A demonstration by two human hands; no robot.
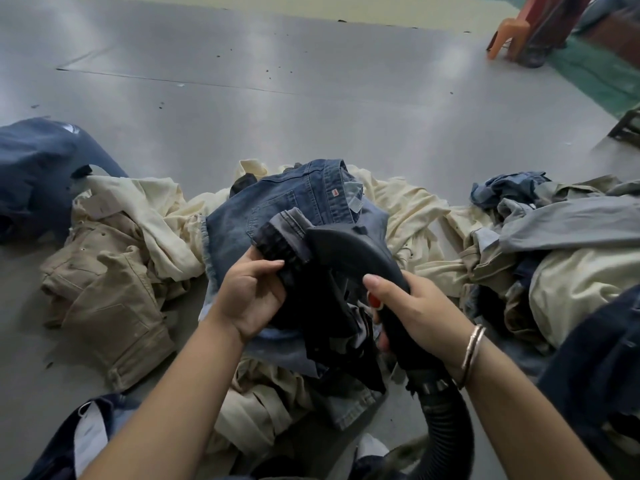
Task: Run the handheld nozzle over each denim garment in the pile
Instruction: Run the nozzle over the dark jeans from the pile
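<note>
My left hand (251, 292) grips a dark denim garment (311, 296) at the centre of the view, fingers curled over its folded cuff edge and thumb laid across the top, so the cloth is pinched between thumb and fingers. My right hand (412, 306) is wrapped around the black handheld nozzle (349, 254), thumb lying along its upper side near a red button (374, 301), the other fingers curled beneath where I cannot see them fully. The nozzle's wide head sits against the raised cuff, just at one o'clock from my left fingertips. A ribbed black hose (446, 420) runs from the nozzle's rear toward five o'clock. A metal bangle (472, 351) circles my right wrist.

Beneath the held garment, at twelve o'clock, a blue denim pair (294, 202) lies spread on cream cloth (412, 209). Tan trousers (107, 285) lie at nine o'clock, and a navy garment (34, 168) at ten o'clock. A mixed heap of grey, cream and blue clothes (561, 230) sits at three o'clock. All rest on a grey floor (277, 98). An orange plastic stool (509, 36) stands at one o'clock, far off.
</note>
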